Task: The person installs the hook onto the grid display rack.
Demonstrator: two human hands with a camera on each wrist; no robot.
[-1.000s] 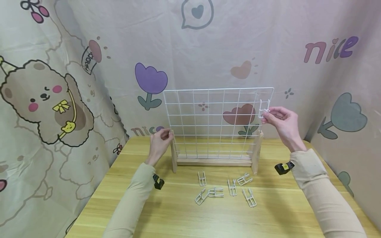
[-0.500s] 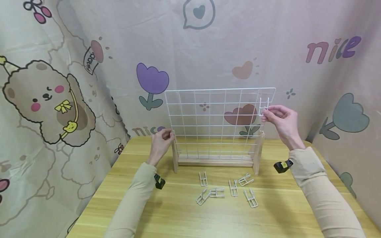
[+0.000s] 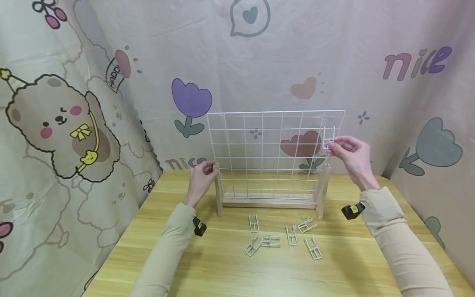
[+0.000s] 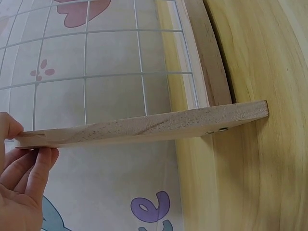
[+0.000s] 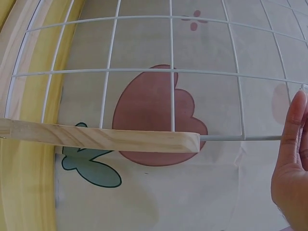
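A white wire grid panel (image 3: 262, 144) stands upright in a wooden stand (image 3: 269, 203). My left hand (image 3: 201, 181) pinches the top of the stand's left post (image 4: 144, 126), thumb on one face and fingers on the other. At the grid's right edge, my right hand (image 3: 352, 159) holds a small white wire hook (image 3: 324, 136) between thumb and fingers, its two prongs pointing up. The hook lies against the grid below the top wire; whether it is hooked on cannot be told. In the right wrist view the right hand (image 5: 291, 159) is partly cut off and the hook is mostly hidden.
Several similar white wire hooks (image 3: 291, 236) lie scattered on the wooden table (image 3: 222, 268) in front of the stand. The right post (image 5: 120, 138) rises below the right hand. A patterned curtain (image 3: 237, 74) hangs behind and at both sides.
My right hand rose slightly with the hook, then came down a little along the grid's edge. The left hand keeps its grip on the post. The head view shifted slightly.
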